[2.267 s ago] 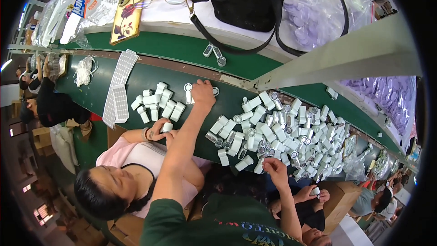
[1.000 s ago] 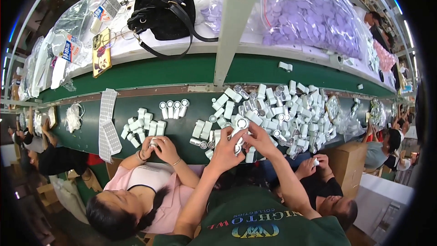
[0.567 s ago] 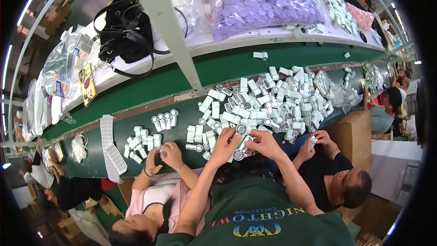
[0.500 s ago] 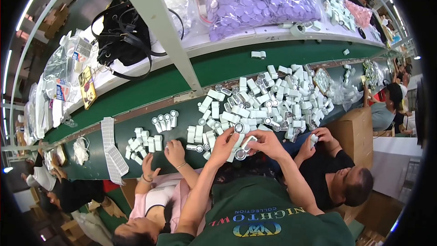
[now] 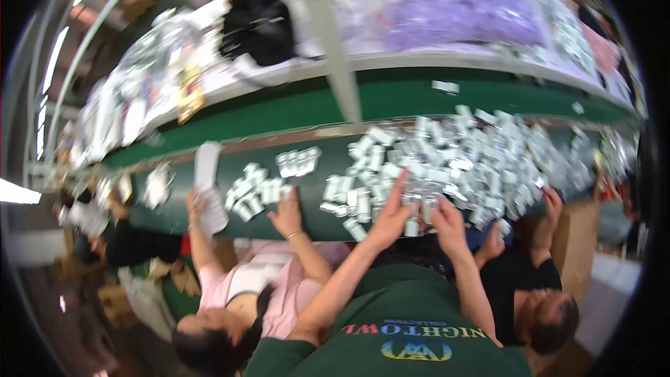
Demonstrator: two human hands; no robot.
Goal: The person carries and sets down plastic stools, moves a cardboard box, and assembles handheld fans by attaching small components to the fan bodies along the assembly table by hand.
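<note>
A large pile of small pale-green pieces with shiny parts (image 5: 481, 160) lies on the dark green belt (image 5: 314, 199) ahead of me. At the pile's near edge is my left hand (image 5: 391, 222), its fingers stretched forward and the thumb apart. Close to its right, my right hand (image 5: 449, 225) reaches to the same edge, its fingers blurred. A few pale-green pieces (image 5: 412, 227) lie between the two hands. Motion smears the view, so I cannot make out whether the right fingers grip one of them.
To my left, a co-worker's hand (image 5: 286, 218) is beside a small group of pieces (image 5: 251, 192); their other hand touches a white strip sheet (image 5: 207, 181). At right another person's hand (image 5: 494, 241) is by the pile. A shelf beyond holds a purple bag (image 5: 460, 7) and black handbag (image 5: 258, 21).
The view has swung so the scene sits further right, and is blurred. My hands, earlier raised together around pieces, are now apart at the pile's edge. The left co-worker's hand has reached the white strip sheet.
</note>
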